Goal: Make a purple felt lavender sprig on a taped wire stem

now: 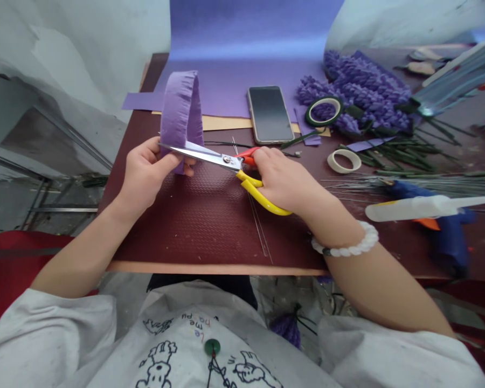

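Note:
My left hand (151, 167) pinches a long purple paper strip (174, 110), which arches up in a loop above the fingers. Short slits run along the edge of the strip. In my right hand (283, 175) is a pair of scissors (216, 157) with one red handle and one yellow handle. The scissor blades are parted and point left, with the strip's lower part at them, close to my left thumb. Whether the blades touch the paper I cannot tell. Thin wires (258, 226) lie on the table below the scissors.
A smartphone (270, 114) lies beyond my hands on a large purple sheet (234, 81). To the right are green tape (339, 110), white tape (332, 161), purple flower bunches (367, 86), green stems (392, 153), a white-nozzled bottle (408, 208) and a blue glue gun (448, 242). The table's front edge (218, 268) is near my body.

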{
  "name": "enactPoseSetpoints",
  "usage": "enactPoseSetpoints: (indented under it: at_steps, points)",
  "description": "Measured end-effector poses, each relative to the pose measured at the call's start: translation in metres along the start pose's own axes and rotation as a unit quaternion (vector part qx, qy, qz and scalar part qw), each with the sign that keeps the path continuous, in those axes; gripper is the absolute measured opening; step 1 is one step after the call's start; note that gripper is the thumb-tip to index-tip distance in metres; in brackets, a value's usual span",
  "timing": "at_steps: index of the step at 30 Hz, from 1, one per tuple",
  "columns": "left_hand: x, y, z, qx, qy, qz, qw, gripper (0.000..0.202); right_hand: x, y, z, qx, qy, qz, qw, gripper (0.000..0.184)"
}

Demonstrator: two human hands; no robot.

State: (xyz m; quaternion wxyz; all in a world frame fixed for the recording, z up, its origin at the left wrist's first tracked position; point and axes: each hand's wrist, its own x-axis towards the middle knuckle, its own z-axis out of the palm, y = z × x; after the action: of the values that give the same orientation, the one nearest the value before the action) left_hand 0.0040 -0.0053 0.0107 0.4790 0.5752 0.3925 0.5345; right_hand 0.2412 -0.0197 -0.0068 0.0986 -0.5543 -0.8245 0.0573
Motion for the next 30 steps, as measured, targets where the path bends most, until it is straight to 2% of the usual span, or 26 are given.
enactPoseSetpoints:
  at_steps: [13,22,30]
  points:
    - [-0.0002,0.0044,-0.0018,-0.027,-0.006,-0.059,0.998,0.016,0.0011,-0.0015,-0.0001,-0.011,0.017,0.011,1.0,0.042]
    - [-0.0008,0.0064,-0.0067,-0.072,-0.055,-0.092,0.992,0.015,0.0,0.0007,-0.0014,-0.009,0.024,0.01,1.0,0.04]
    - [0.0003,0.0067,-0.0011,-0.087,-0.02,-0.082,0.993,0.018,0.0004,0.0004,-0.0027,-0.009,0.015,0.01,1.0,0.043]
